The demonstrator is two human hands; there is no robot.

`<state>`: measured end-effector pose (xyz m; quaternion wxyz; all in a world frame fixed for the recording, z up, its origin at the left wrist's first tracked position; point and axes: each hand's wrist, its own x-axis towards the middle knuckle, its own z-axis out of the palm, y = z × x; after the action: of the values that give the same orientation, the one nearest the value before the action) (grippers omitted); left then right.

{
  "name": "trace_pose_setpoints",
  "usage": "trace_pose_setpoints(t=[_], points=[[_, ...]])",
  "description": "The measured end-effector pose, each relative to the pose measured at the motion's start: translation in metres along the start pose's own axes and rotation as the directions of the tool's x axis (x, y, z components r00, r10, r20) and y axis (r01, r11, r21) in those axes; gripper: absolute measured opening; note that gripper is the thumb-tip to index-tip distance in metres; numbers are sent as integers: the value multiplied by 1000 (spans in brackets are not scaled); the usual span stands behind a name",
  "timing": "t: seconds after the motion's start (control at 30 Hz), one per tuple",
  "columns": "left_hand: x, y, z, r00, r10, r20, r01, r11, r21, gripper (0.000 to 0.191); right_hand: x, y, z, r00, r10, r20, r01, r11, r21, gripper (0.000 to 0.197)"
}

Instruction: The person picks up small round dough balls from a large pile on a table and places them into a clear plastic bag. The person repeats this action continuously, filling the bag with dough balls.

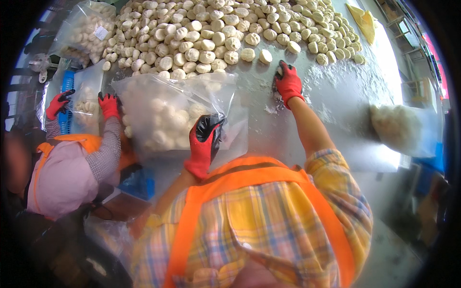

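Note:
My left hand [205,144], in a red glove with a black coated palm, pinches the open edge of a large clear plastic bag [162,84]. Pale round buns [169,118] fill much of this bag, which lies on the metal table before me. My right hand [289,84], gloved alike, reaches forward to the floury tabletop. Its fingers are curled, and a small pale patch shows between them; whether that is a bun I cannot tell. Just beyond its fingertips lies a single bun [265,57], and behind it spreads a big heap of pleated buns [205,32].
At my left a co-worker's gloved hands [108,106] are at a smaller bag of buns [86,104] beside a blue basket [67,84]. A full bag [86,36] stands at the back left. Another bag [399,127] lies at the table's right edge. Yellow cloth-like sheet [363,23] lies back right.

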<state>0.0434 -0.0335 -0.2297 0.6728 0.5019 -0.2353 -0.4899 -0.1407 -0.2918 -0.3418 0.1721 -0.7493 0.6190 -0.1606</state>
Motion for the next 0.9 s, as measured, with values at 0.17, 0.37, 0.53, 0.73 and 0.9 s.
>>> trace_pose_setpoints(t=[0.17, 0.37, 0.53, 0.73, 0.9], points=[[-1, -4, -3, 1000, 17, -11, -18, 999, -35, 14, -4, 19, 17, 876, 479, 51, -202, 269, 942, 47], [4, -6, 2, 999, 51, -9, -51, 999, -13, 14, -25, 10, 38, 937, 284, -201, 83, 379, 922, 32], [-5, 6, 0, 999, 41, -32, -39, 997, 66, 14, -42, 4, -39, 952, 167, 256, -209, -255, 944, 16], [-5, 4, -3, 1000, 13, -8, -13, 998, 65, 15, -87, -14, -76, 742, -494, 453, 77, 735, 674, 67], [-3, -4, -13, 1000, -31, -1, 31, 1000, -2, 17, -121, -57, -21, 669, -384, 636, 443, 894, 74, 67]])
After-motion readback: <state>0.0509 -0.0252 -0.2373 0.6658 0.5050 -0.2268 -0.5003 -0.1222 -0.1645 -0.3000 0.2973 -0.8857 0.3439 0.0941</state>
